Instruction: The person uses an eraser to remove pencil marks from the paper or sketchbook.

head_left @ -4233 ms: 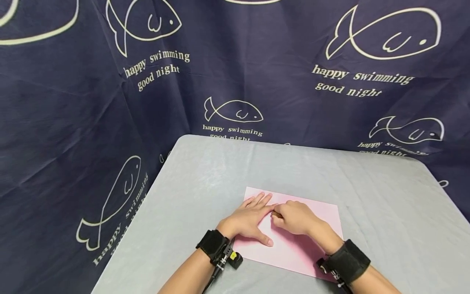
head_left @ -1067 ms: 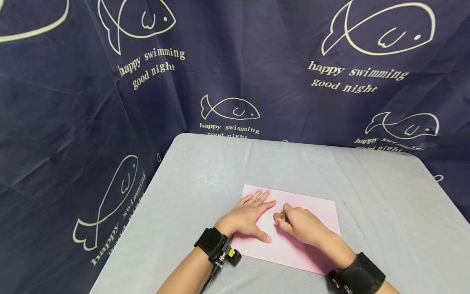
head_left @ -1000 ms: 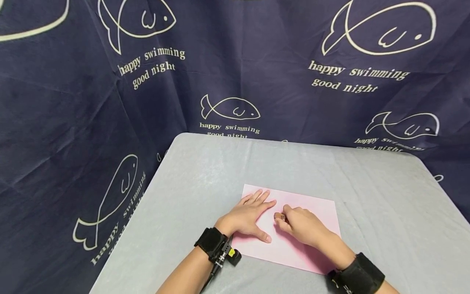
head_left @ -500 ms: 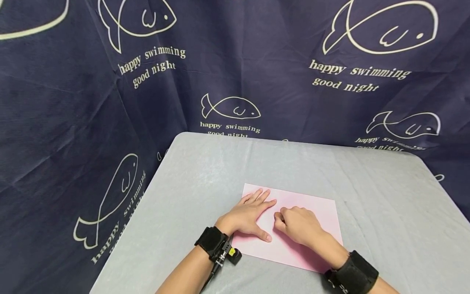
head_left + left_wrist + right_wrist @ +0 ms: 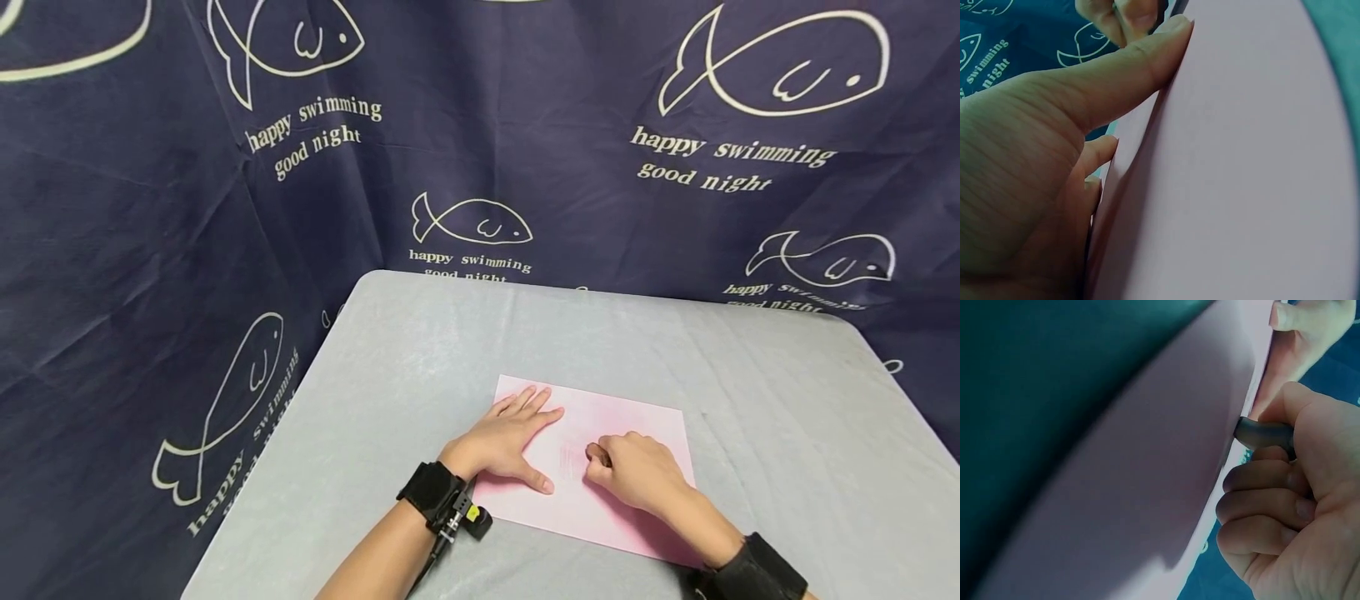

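A pink sheet of paper (image 5: 540,517) lies flat on the grey-covered table. My left hand (image 5: 510,446) rests on its left part with fingers and thumb spread. My right hand (image 5: 637,471) is over the middle of the sheet, fingers curled in, pinching a short, dark, smooth, slightly curved piece (image 5: 1263,436) whose tip meets the paper in the right wrist view. Most of this piece is hidden in the hand, so I cannot tell its kind. Faint streaks (image 5: 567,460) show on the paper between the hands.
The table (image 5: 420,350) has a pale grey cloth cover with rounded corners. A dark blue curtain (image 5: 585,192) with white fish and lettering hangs behind it and along its left side. Black bands with cameras circle both wrists.
My right hand has shifted right and towards me with the dark piece, uncovering faint streaks on the paper. The left hand stays spread in place.
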Tool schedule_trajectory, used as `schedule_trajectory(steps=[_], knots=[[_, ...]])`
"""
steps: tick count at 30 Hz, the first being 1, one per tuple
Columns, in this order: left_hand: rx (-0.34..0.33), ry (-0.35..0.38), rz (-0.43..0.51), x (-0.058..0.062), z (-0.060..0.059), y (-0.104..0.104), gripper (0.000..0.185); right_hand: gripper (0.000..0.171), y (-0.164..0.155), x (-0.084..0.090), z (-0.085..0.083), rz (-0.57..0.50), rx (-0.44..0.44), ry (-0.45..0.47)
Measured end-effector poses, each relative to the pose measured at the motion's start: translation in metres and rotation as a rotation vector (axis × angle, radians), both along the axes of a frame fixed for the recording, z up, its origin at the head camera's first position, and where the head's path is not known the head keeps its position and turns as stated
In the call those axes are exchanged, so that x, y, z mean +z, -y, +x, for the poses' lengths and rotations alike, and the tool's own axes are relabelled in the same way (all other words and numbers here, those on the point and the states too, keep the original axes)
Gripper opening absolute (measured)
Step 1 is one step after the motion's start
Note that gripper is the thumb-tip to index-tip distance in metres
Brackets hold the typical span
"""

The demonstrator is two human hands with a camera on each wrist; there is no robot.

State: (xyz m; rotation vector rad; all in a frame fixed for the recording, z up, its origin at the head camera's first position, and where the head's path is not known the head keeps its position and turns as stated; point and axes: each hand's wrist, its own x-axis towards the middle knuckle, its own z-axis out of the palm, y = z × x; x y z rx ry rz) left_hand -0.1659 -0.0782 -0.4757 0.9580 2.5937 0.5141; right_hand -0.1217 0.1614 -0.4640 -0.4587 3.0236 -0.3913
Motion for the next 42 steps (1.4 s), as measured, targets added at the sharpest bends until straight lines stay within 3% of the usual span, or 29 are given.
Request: schedule_trajectory(steps=[17,21,25,29,36,42], knots=[[-0.002,-0.013,-0.005,0.001,-0.001,-0.005,0.113,0.039,-0.034,0.011,0.008,-0.041,-0.094,0.072],[0.002,-0.001,-0.004,0.002,0.002,-0.004,0.113,0.035,-0.03,0.013,0.006,-0.006,-0.147,0.137],[-0.002,0.002,0.001,0.003,0.002,-0.004,0.112,0.037,-0.026,0.015,0.005,0.056,-0.173,0.124],[-0.007,-0.01,-0.003,0.002,0.001,-0.002,0.112,0.039,-0.019,0.017,0.003,0.068,-0.137,0.078],[-0.001,-0.014,-0.005,0.001,0.001,-0.001,0.113,0.038,0.017,0.022,-0.005,-0.037,0.003,0.006],[-0.008,-0.023,-0.007,0.0,0.001,-0.001,0.112,0.037,0.046,0.015,-0.01,-0.062,0.094,0.013]])
